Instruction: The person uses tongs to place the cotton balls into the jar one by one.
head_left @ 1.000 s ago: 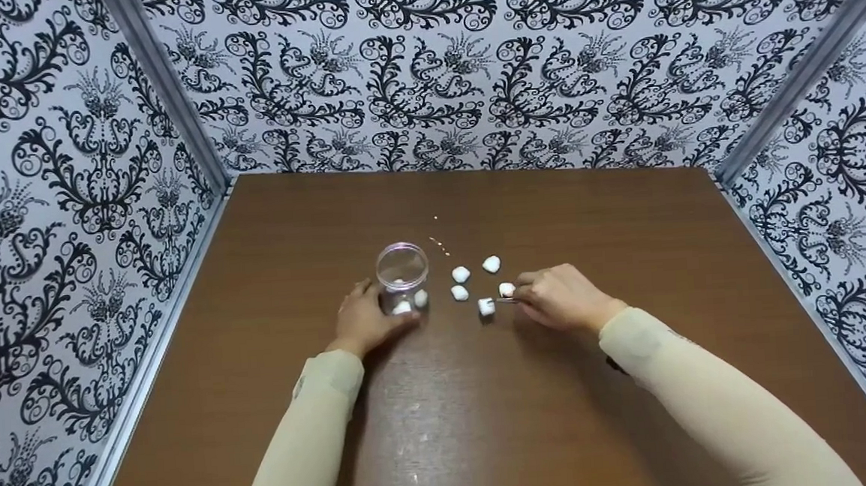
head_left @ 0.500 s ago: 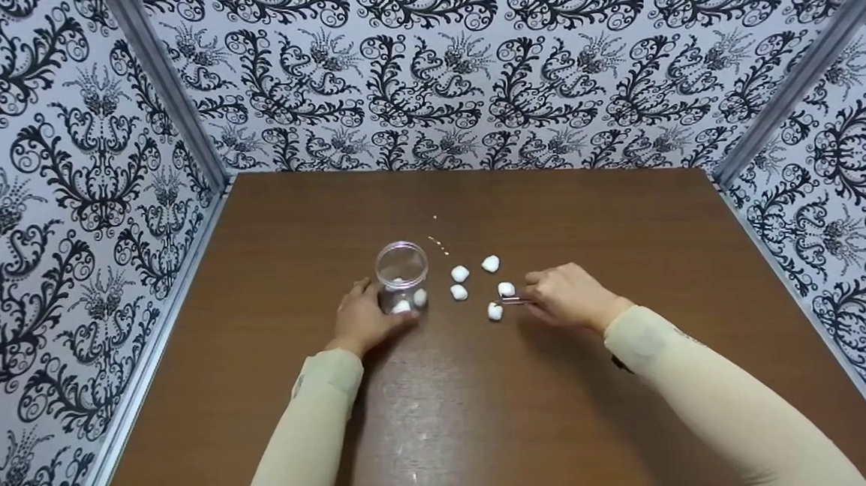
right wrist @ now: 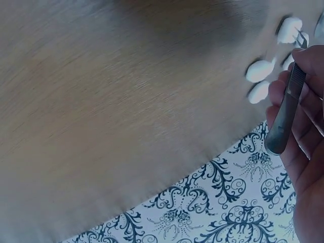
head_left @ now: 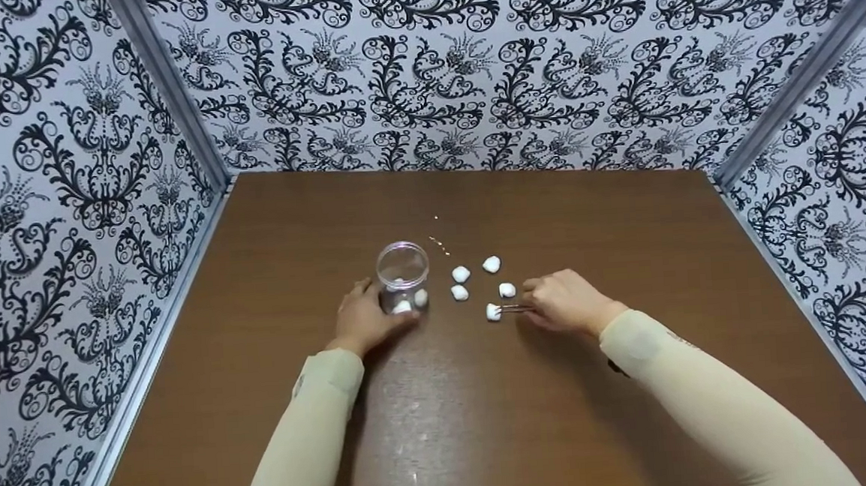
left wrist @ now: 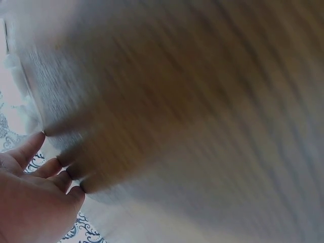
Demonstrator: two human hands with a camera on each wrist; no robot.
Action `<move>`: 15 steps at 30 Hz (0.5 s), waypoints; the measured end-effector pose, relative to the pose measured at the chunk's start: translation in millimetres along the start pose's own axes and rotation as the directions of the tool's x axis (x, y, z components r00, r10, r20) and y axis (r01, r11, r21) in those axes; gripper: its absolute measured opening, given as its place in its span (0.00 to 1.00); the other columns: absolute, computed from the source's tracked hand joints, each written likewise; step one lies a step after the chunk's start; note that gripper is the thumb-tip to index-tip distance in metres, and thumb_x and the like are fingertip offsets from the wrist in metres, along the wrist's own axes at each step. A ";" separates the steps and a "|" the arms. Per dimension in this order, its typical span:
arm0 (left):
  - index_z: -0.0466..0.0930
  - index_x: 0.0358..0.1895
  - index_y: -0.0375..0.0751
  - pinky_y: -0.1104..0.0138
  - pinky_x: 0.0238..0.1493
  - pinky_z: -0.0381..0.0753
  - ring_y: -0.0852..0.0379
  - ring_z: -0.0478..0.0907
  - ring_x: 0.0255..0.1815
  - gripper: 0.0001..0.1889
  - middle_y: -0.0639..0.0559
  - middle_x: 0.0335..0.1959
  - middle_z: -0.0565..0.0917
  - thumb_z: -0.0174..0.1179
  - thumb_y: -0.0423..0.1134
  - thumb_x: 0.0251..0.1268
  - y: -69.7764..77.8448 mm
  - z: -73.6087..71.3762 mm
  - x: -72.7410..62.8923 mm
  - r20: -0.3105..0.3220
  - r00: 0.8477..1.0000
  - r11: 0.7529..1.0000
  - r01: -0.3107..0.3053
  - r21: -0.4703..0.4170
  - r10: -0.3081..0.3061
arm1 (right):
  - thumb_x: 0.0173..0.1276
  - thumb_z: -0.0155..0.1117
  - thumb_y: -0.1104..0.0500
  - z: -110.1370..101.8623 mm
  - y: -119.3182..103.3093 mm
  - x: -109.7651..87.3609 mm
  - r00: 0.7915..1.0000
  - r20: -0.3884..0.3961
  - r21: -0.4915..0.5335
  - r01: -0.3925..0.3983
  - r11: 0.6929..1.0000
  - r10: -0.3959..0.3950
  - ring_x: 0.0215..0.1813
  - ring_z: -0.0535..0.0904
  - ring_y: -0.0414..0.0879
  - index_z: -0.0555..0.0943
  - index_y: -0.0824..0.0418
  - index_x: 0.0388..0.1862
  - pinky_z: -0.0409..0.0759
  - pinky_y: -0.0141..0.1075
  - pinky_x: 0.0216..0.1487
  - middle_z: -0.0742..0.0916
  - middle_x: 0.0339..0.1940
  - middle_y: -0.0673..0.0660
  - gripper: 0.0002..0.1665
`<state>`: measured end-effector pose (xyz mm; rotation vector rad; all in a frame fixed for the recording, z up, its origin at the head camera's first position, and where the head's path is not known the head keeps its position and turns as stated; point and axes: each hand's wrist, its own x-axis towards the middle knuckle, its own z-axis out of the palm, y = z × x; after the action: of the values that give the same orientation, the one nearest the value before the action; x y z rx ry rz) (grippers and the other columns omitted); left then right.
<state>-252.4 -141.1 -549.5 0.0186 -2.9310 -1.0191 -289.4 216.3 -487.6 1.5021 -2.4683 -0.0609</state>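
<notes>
Grey metal tweezers (right wrist: 285, 115) are sitting clamped in the right hand (head_left: 566, 302), the thumb pressing against the ribbed shank and the fingers backing it. From my remote post I am reading the head view as a clock face. The tips are pointing to nine o'clock and meeting a white cotton-like ball (head_left: 493, 313); I cannot tell whether they are squeezing it or only touching it. Around that ball I am counting four loose ones: a near ball (head_left: 507, 289) is lying at one o'clock, a far ball (head_left: 491, 264) at twelve, an upper ball (head_left: 461, 274) at eleven and a lower ball (head_left: 459, 293) at ten.

At ten o'clock, farther out, a clear jar (head_left: 426, 267) is standing upright, at least two white balls showing inside. The left hand (head_left: 365, 318) is curling round its lower wall, thumb at six o'clock, fingers at nine. Pale crumbs (head_left: 439, 244) are lying just beyond the jar, at about one o'clock from it. Everything is resting on or above a brown wood-grain table (head_left: 589, 218). Cream sleeves (head_left: 298, 439) are reaching in from five and seven o'clock, and black-and-white patterned panels (head_left: 437, 70) are enclosing the far edge and both sides.
</notes>
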 end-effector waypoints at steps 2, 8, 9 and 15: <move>0.70 0.71 0.43 0.44 0.71 0.56 0.32 0.57 0.73 0.50 0.34 0.72 0.65 0.74 0.66 0.45 0.2 0.1 0.0 0.005 1.000 1.000 0.003 0.007 -0.003 | 0.57 0.75 0.57 0.9 0.6 0.2 1.000 -0.013 0.003 0.002 1.000 -0.002 0.18 0.73 0.47 0.82 0.57 0.24 0.74 0.46 0.18 0.76 0.22 0.51 0.09; 0.71 0.71 0.41 0.45 0.70 0.57 0.33 0.59 0.72 0.50 0.34 0.72 0.65 0.73 0.66 0.45 2.2 -0.6 0.1 0.011 1.000 1.000 0.007 0.018 -0.007 | 0.56 0.76 0.56 3.4 0.9 0.1 1.000 -0.012 0.002 -0.001 1.000 0.001 0.17 0.72 0.47 0.83 0.56 0.25 0.74 0.46 0.18 0.76 0.22 0.50 0.10; 0.71 0.71 0.42 0.45 0.70 0.57 0.33 0.59 0.72 0.50 0.34 0.72 0.65 0.73 0.66 0.45 2.5 -0.6 0.1 0.011 1.000 1.000 0.007 0.019 -0.007 | 0.56 0.76 0.56 4.1 0.8 0.1 1.000 -0.009 0.001 -0.004 1.000 0.004 0.17 0.71 0.46 0.82 0.56 0.24 0.73 0.46 0.17 0.76 0.22 0.50 0.10; 0.72 0.70 0.41 0.45 0.70 0.58 0.32 0.60 0.71 0.49 0.33 0.71 0.66 0.74 0.65 0.45 3.1 -0.9 -0.3 -0.001 1.000 1.000 -0.002 0.016 0.002 | 0.56 0.74 0.58 8.5 -0.1 1.6 1.000 -0.011 0.010 -0.008 1.000 0.008 0.17 0.70 0.45 0.83 0.56 0.24 0.72 0.45 0.17 0.76 0.22 0.49 0.07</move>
<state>-252.0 -139.3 -546.9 0.0173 -2.9377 -0.9951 -292.1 214.1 -495.5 1.4925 -2.4695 -0.0390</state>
